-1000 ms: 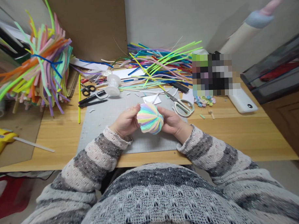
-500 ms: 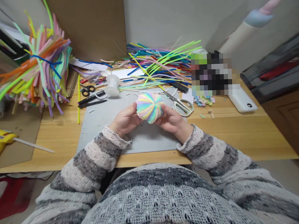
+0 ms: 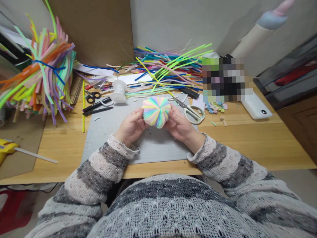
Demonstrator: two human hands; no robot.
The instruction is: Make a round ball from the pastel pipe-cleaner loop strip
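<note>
A fuzzy round of pipe cleaners (image 3: 157, 112), striped in pastel pink, yellow, blue and purple that fan out from one centre point, is held up above the grey cutting mat (image 3: 109, 138). My left hand (image 3: 131, 127) is closed on its left edge, thumb at the side. On the opposite edge, my right hand (image 3: 181, 123) grips it with the thumb in front; the other fingers are partly hidden behind. Scissors with pale handles (image 3: 193, 112) lie just beyond my right hand. A spool of clear thread (image 3: 119, 91) stands past my left hand.
Loose pipe cleaners (image 3: 169, 68) spread along the back of the table. A tied pipe-cleaner bundle (image 3: 46, 67) and a yellow glue gun (image 3: 3, 150) are at left. Black scissors (image 3: 92, 97) and pens (image 3: 98, 110) lie near the mat. A white power bank (image 3: 258, 106) sits at right.
The striped round has shifted slightly left and up and turned a little in my hands. Both hands keep hold of it.
</note>
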